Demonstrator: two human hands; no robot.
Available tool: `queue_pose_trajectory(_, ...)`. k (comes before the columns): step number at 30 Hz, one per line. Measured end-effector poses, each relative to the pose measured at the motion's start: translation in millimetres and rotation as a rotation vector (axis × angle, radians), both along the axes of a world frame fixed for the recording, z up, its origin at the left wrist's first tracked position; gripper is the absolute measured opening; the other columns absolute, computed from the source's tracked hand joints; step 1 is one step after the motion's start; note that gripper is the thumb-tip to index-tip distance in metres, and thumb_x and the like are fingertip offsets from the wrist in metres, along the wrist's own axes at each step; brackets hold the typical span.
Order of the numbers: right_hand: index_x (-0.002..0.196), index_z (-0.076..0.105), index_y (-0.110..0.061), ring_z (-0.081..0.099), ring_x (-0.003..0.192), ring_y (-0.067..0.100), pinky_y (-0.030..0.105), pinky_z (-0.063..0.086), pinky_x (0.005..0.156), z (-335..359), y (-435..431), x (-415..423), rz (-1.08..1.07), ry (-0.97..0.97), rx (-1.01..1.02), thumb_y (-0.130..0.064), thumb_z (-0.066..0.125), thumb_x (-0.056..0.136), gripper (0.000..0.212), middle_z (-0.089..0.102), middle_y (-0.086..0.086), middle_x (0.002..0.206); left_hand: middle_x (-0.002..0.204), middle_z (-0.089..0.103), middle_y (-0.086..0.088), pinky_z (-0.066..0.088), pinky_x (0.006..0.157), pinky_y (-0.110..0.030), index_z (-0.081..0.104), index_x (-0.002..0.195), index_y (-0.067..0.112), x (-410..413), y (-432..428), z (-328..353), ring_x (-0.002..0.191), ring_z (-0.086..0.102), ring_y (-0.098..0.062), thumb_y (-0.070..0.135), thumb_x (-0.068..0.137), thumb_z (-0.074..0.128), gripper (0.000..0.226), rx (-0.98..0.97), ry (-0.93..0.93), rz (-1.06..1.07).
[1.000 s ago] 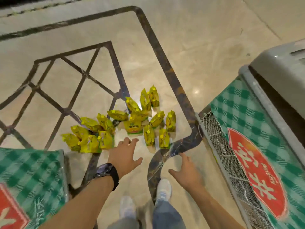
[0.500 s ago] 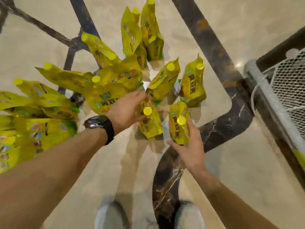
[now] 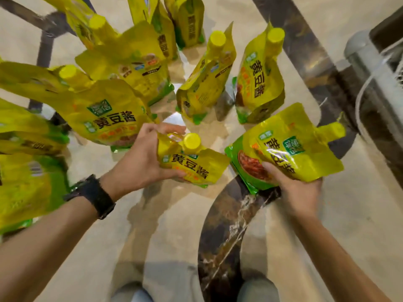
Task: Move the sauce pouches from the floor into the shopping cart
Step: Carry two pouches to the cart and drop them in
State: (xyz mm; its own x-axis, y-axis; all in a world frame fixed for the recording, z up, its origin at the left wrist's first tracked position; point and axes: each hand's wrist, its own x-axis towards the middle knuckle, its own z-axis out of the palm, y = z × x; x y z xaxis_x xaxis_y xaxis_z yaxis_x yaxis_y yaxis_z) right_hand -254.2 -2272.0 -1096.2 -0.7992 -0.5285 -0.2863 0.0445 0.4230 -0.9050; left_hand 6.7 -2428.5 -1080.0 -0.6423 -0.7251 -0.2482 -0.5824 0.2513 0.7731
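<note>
Shop or mall-type interior: polished beige stone floor (image 3: 349, 214) w/ dark marble inlay bands (image 3: 220, 236). Many identical yellow sauce pouches (image 3: 259, 83), retail-packed w/ printed labels & a barcode. Grey rim & mesh of a shopping cart (image 3: 368, 62) at right edge.

Yellow sauce pouches (image 3: 259, 79) with green bases and yellow caps; beige floor (image 3: 349, 214) with dark marble inlay.

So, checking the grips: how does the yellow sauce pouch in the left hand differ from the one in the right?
Left yellow plastic pouch points its cap up; right yellow plastic pouch lies tipped, cap rightward. Left hand grips from the side; right hand holds from beneath. Same label and cap.
</note>
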Motion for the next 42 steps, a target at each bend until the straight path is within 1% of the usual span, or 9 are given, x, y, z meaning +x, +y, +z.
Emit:
queue_pose_trajectory(3, 0.09, 0.062, -0.027, 0.063, 0.081, -0.018, 0.006, 0.049, 0.073, -5, -13, 10, -0.001, -0.03, -0.076, 0.004, 0.085, 0.064, 0.047, 0.068, -0.032, 0.086, 0.12, 0.057, 0.038, 0.038, 0.105, -0.014, 0.062, 0.115, 0.03, -1, -6, -1, 0.126, 0.047, 0.005, 0.046, 0.052, 0.089, 0.07, 0.008, 0.003, -0.029)
queue_pose_trajectory(6, 0.091, 0.061, -0.031, 0.066, 0.082, -0.014, 0.008, 0.051, 0.072, 2, -15, -6, 0.096, -0.008, -0.056, 0.0, 0.084, 0.067, 0.045, 0.069, -0.032, 0.083, 0.105, 0.071, 0.018, 0.054, 0.092, -0.029, 0.064, 0.112, 0.022, -5, -4, -9, 0.103, 0.067, 0.0, 0.037, 0.052, 0.094, 0.068, 0.154, 0.046, 0.087)
queue_pose_trajectory(9, 0.097, 0.065, -0.028, 0.069, 0.084, -0.007, 0.011, 0.054, 0.072, 7, -13, -26, 0.225, -0.011, -0.017, -0.004, 0.086, 0.064, 0.046, 0.072, -0.026, 0.088, 0.119, 0.072, 0.005, 0.056, 0.096, -0.035, 0.058, 0.129, 0.016, -14, 12, -21, 0.109, 0.068, -0.007, 0.025, 0.059, 0.093, 0.079, 0.317, 0.154, 0.232)
queue_pose_trajectory(14, 0.104, 0.064, -0.021, 0.068, 0.082, -0.009, 0.007, 0.051, 0.069, -1, 0, -7, 0.24, -0.03, 0.022, -0.004, 0.087, 0.063, 0.05, 0.07, -0.012, 0.099, 0.118, 0.065, 0.006, 0.053, 0.086, -0.014, 0.037, 0.135, 0.027, -19, 37, -28, 0.107, 0.067, 0.0, 0.0, 0.061, 0.089, 0.095, 0.365, 0.254, 0.233)
queue_pose_trajectory(18, 0.101, 0.065, -0.017, 0.067, 0.074, -0.013, 0.006, 0.05, 0.066, 8, -13, -17, 0.28, -0.023, 0.047, -0.003, 0.086, 0.065, 0.044, 0.068, -0.013, 0.091, 0.123, 0.07, 0.002, 0.057, 0.092, -0.026, 0.047, 0.135, 0.02, -19, 26, -20, 0.11, 0.068, -0.007, 0.017, 0.065, 0.089, 0.082, 0.459, 0.214, 0.273)
queue_pose_trajectory(25, 0.093, 0.071, -0.02, 0.073, 0.08, 0.008, 0.029, 0.06, 0.076, 47, 2, -34, 0.555, -0.26, 0.174, -0.013, 0.084, 0.052, 0.043, 0.077, -0.009, 0.088, 0.112, 0.076, 0.009, 0.062, 0.079, -0.03, 0.055, 0.128, 0.028, -15, 58, 18, 0.1, 0.074, -0.016, 0.023, 0.07, 0.079, 0.062, 0.782, 0.233, 0.465)
queue_pose_trajectory(33, 0.115, 0.066, -0.012, 0.071, 0.099, 0.028, 0.039, 0.058, 0.085, 233, 61, -19, 0.667, -0.578, 0.248, 0.002, 0.087, 0.056, 0.064, 0.074, 0.011, 0.109, 0.119, 0.074, -0.004, 0.06, 0.075, -0.028, 0.055, 0.131, 0.021, 12, 116, 211, 0.104, 0.073, -0.025, 0.025, 0.065, 0.091, 0.076, 1.056, 0.253, 0.498)
queue_pose_trajectory(36, 0.109, 0.067, -0.016, 0.072, 0.097, 0.029, 0.04, 0.059, 0.082, 336, 77, -12, 0.602, -0.617, 0.231, 0.0, 0.082, 0.056, 0.058, 0.075, 0.01, 0.106, 0.112, 0.077, 0.0, 0.06, 0.07, -0.026, 0.057, 0.125, 0.03, 10, 127, 315, 0.097, 0.075, -0.018, 0.042, 0.029, 0.101, 0.106, 1.008, 0.222, 0.555)
queue_pose_trajectory(42, 0.08, 0.076, -0.023, 0.074, 0.075, 0.014, 0.03, 0.059, 0.068, 547, 90, -2, 0.506, -0.559, 0.155, 0.006, 0.081, 0.056, 0.038, 0.078, -0.003, 0.082, 0.102, 0.078, 0.006, 0.059, 0.068, -0.021, 0.059, 0.119, 0.03, 1, 131, 532, 0.097, 0.074, -0.017, 0.03, 0.036, 0.099, 0.092, 0.869, 0.2, 0.593)
